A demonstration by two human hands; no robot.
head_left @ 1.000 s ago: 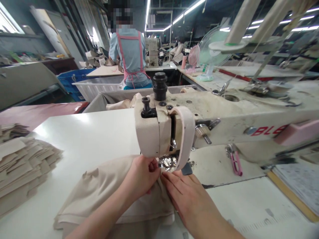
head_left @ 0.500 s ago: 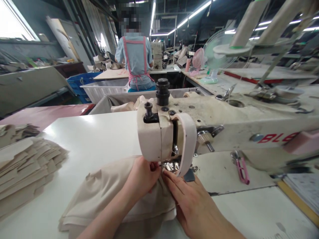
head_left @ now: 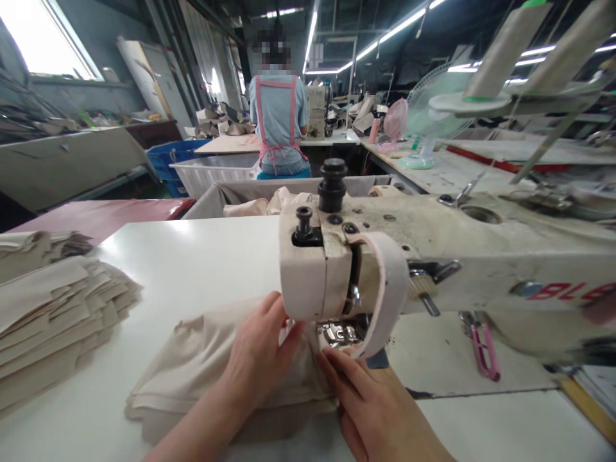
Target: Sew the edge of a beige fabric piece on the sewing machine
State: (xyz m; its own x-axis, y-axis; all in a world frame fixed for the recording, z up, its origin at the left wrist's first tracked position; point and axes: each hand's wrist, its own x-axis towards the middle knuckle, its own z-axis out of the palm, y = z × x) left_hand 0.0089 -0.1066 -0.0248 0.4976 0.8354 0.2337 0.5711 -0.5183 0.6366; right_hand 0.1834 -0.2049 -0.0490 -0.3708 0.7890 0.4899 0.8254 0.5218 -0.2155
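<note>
A piece of beige fabric (head_left: 206, 359) lies folded and bunched on the white table, with its right edge at the sewing machine's metal presser foot (head_left: 339, 333). My left hand (head_left: 257, 350) is closed on the fabric just left of the machine head, thumb and fingers drawn towards each other. Close in front of the presser foot, my right hand (head_left: 370, 398) grips the fabric's edge with its fingers together; its thumb is mostly hidden. The sewing machine (head_left: 312, 276) is off-white, and a pale curved strap (head_left: 392, 289) hangs from its head. The needle cannot be made out.
Stacked beige fabric pieces (head_left: 58, 321) lie at the left. Pink-handled thread snips (head_left: 485, 350) rest on the machine bed at right. Behind the table stand a cloth-lined bin (head_left: 206, 202) and a white crate (head_left: 212, 172). A person (head_left: 279, 122) sits further back, facing away.
The view has shifted slightly left, so everything appears further right. My left hand has drawn back from the presser foot, its thumb and fingers a little wider apart. My right hand stays by the foot.
</note>
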